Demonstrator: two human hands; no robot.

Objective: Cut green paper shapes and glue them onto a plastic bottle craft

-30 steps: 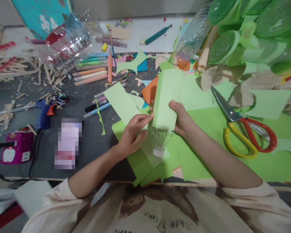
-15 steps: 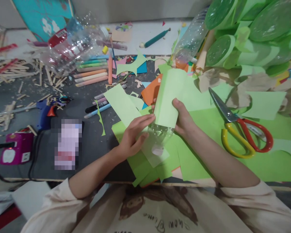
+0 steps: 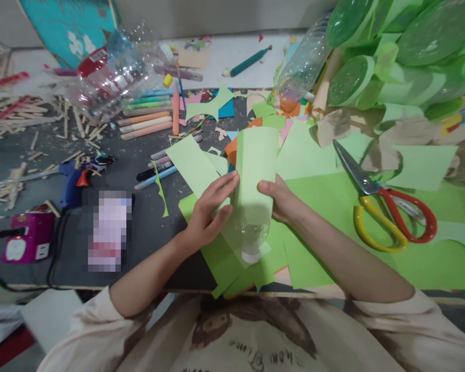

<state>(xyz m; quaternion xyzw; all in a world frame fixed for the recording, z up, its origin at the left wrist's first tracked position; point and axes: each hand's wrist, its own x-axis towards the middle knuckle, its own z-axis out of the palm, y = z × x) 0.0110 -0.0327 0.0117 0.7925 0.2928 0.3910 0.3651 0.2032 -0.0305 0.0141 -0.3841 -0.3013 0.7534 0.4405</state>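
A clear plastic bottle (image 3: 254,235) wrapped in a light green paper sheet (image 3: 257,160) lies with its white cap towards me. My right hand (image 3: 284,200) is closed round its right side, thumb on top of the paper. Against the left edge of the paper rest the fingertips of my left hand (image 3: 209,213), its fingers stretched out and its thumb apart. Under the bottle are green paper sheets (image 3: 225,263). A pale green strip (image 3: 194,165) lies beyond my left hand. To the right, scissors (image 3: 368,188) with one yellow and one red handle lie partly open.
On the left are a blue glue gun (image 3: 70,181), a phone (image 3: 109,231) with a blurred screen and a magenta box (image 3: 29,237) with cables. Markers (image 3: 149,119), wood sticks and clear bottles (image 3: 116,77) lie farther back. Green-wrapped bottles (image 3: 403,77) are stacked at the back right.
The wrapped bottle has moved towards me and slightly left, and more of its neck and cap shows. My right hand has moved with it. My left hand has shifted slightly left.
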